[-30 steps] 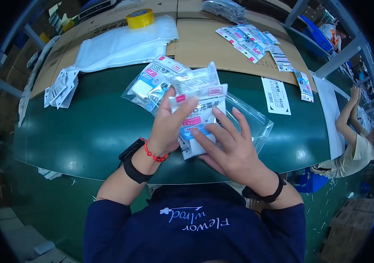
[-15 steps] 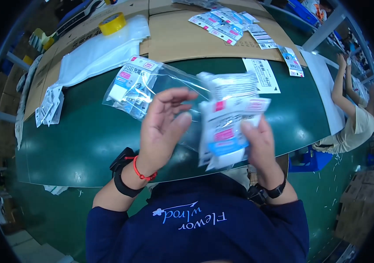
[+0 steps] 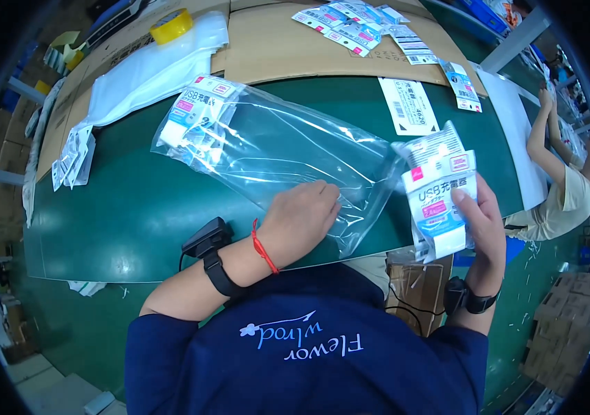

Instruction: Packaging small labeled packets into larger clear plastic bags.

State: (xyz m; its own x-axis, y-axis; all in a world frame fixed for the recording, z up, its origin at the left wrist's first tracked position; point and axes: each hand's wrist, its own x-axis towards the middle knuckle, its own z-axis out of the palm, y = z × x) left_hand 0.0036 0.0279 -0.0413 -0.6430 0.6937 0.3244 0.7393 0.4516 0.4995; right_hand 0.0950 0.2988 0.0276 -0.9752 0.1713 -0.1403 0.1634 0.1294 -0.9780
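Bag (image 3: 295, 142) slants down-right toward packets (image 3: 437, 204) gripped in right hand (image 3: 486, 220); left hand (image 3: 304, 219) curled at it, can't tell if pinching.

Head camera: left one of two fisheye cameras side by side, above the near edge of the broad, glossy dark green tabletop (image 3: 122, 235).
Facing: down and forward across the tabletop, upright, unmirrored.
Nearness: close; the bare left hand (image 3: 302, 221) and bare right hand (image 3: 485, 216) look large at the tabletop's near side.
Navy short-sleeved cloth shirt (image 3: 295, 377): seen from above, just short of the tabletop.
Flat brown cardboard sheet (image 3: 274, 52): on the tabletop's far side, well inside the view.
Person in a cream top (image 3: 563, 190): right of the tabletop, smaller, farther off.
Corners: black; the tabletop's near edge bows.
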